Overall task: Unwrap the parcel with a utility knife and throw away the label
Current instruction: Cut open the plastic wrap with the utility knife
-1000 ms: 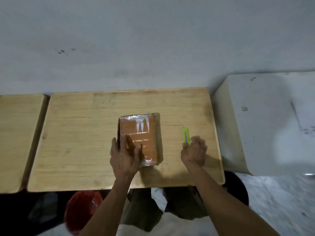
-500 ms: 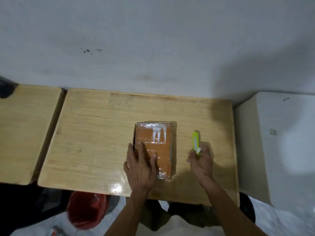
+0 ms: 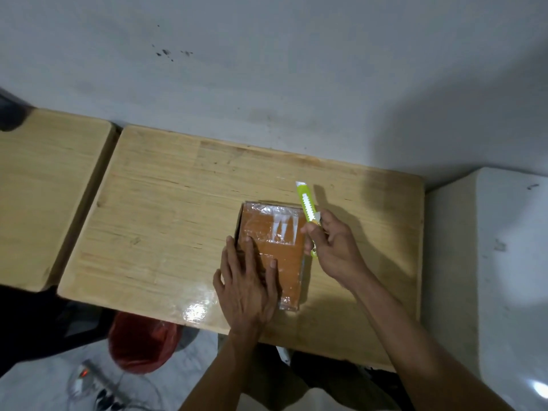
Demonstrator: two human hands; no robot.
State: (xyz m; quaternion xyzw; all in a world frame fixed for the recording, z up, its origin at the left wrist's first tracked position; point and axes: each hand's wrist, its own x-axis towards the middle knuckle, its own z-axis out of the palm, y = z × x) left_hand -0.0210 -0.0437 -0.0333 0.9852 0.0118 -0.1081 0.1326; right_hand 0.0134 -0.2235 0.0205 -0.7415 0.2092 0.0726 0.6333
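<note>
An orange-brown parcel (image 3: 284, 250) wrapped in clear plastic lies on the wooden table (image 3: 166, 221), right of its middle. A pale patch of tape or label (image 3: 284, 231) shows on its far right part. My left hand (image 3: 246, 283) lies flat on the near left part of the parcel, fingers straight and spread. My right hand (image 3: 333, 244) grips a lime-green utility knife (image 3: 308, 207) by its lower half, just at the parcel's right edge. The knife points away from me, its white tip past the parcel's far corner. No blade is visible.
A second wooden table (image 3: 47, 197) stands to the left with a narrow gap between. A white block (image 3: 486, 262) stands to the right. A grey wall (image 3: 267, 69) is behind. A red bag or bin (image 3: 139, 342) sits on the floor under the table's near left edge.
My right hand has lifted the green knife off the table and brought it left to the parcel's right edge. My left hand has stayed flat on the parcel.
</note>
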